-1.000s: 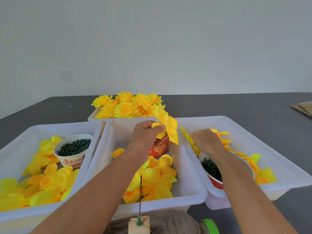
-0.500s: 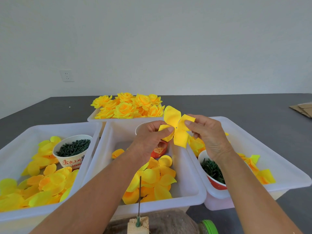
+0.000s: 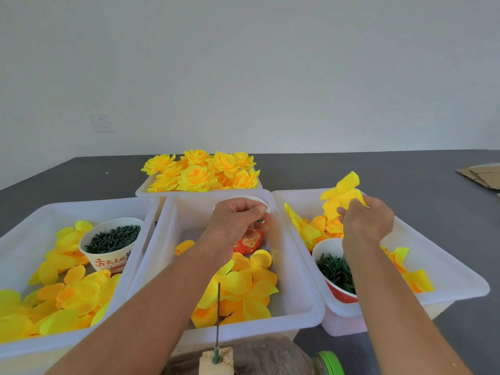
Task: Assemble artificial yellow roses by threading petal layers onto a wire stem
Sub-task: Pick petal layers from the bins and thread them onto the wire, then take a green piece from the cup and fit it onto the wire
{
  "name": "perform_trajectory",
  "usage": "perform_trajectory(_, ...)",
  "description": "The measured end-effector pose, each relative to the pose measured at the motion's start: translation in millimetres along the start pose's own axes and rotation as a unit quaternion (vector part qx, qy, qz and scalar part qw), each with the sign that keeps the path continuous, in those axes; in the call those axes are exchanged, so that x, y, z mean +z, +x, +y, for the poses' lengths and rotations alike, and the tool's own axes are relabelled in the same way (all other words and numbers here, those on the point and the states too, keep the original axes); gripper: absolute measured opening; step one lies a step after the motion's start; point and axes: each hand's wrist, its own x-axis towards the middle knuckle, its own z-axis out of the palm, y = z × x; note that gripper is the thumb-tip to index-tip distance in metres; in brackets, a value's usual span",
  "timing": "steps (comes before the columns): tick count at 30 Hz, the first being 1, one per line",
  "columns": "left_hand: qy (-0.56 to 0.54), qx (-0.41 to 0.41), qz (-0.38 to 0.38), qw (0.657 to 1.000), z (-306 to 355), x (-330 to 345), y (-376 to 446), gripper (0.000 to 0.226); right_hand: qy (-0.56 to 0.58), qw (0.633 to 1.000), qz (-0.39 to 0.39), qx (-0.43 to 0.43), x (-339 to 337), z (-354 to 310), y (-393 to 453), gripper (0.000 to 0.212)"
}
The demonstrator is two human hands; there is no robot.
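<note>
My right hand [image 3: 365, 223] pinches a yellow petal layer [image 3: 341, 194] and holds it up over the right bin [image 3: 460, 282]. My left hand [image 3: 238, 221] hovers over the red paper cup [image 3: 250, 243] in the middle bin [image 3: 303, 301]. Its fingers are curled with the thumb against the forefinger, and I see nothing clearly held between them. A thin wire stem [image 3: 218, 318] stands upright in a pale block [image 3: 216, 362] at the bottom centre, bare of petals. Loose yellow petal layers [image 3: 243, 290] lie in the middle bin below my left wrist.
The left bin [image 3: 16, 239] holds loose petals and a white cup of dark green pieces [image 3: 113, 239]. A red bowl of green parts [image 3: 335, 274] sits in the right bin. Finished yellow roses [image 3: 200, 174] fill a tray behind. Cardboard [image 3: 481, 174] lies far right.
The petal layer passed from both hands to my right hand alone, which carried it right over the right bin. My left hand let go and dropped over the red cup.
</note>
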Motion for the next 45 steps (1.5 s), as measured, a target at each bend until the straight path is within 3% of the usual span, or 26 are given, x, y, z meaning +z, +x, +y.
perform_trajectory(4, 0.0, -0.004, 0.003, 1.0, 1, 0, -1, 0.014, -0.074, 0.997, 0.003, 0.02, -3, 5, 10, 0.013)
perform_trajectory(7, 0.003, -0.006, 0.005, 1.0, 1, 1, -2, 0.014, -0.164, 0.986, 0.013, 0.022, -7, 8, 12, 0.031)
perform_trajectory(10, 0.003, -0.011, 0.004, 1.0, 2, 1, -3, 0.015, -0.242, 0.97, 0.0, 0.0, -10, 7, 8, 0.013)
perform_trajectory(13, 0.003, -0.011, 0.005, 1.0, 2, 1, -3, 0.015, -0.341, 0.94, 0.008, 0.006, -8, 1, 3, 0.028)
perform_trajectory(16, 0.007, -0.006, 0.009, 1.0, 5, 1, -3, 0.015, -0.404, 0.912, 0.023, -0.068, -6, -3, -2, 0.03)
perform_trajectory(18, 0.019, 0.004, 0.019, 1.0, 7, 0, -2, 0.016, -0.389, 0.909, 0.011, -0.149, -4, -1, -8, 0.031)
perform_trajectory(22, 0.04, 0.019, 0.046, 0.998, 10, -4, 3, 0.016, -0.295, 0.905, -0.095, -0.293, 4, 2, -23, 0.022)
perform_trajectory(27, 0.041, 0.027, 0.067, 0.997, 21, -15, 7, 0.018, -0.268, 0.85, -0.257, -0.373, 17, -10, -45, 0.018)
perform_trajectory(34, 0.147, 0.046, 0.128, 0.98, 41, -68, 4, 0.022, -0.195, 0.822, -0.42, -0.33, 42, -28, -103, 0.013)
perform_trajectory(37, 0.239, 0.033, 0.206, 0.948, 40, -115, 1, 0.023, -0.2, 0.808, -0.477, -0.282, 54, -20, -127, 0.013)
perform_trajectory(40, 0.428, -0.006, 0.257, 0.866, 33, -162, 1, 0.02, -0.214, 0.79, -0.51, -0.265, 63, -7, -142, 0.016)
perform_trajectory(42, 0.531, -0.057, 0.246, 0.809, 23, -186, 0, 0.022, -0.197, 0.792, -0.524, -0.244, 63, 3, -146, 0.025)
perform_trajectory(45, 0.639, -0.116, 0.165, 0.743, 5, -207, -1, 0.021, -0.194, 0.786, -0.543, -0.223, 63, 14, -146, 0.035)
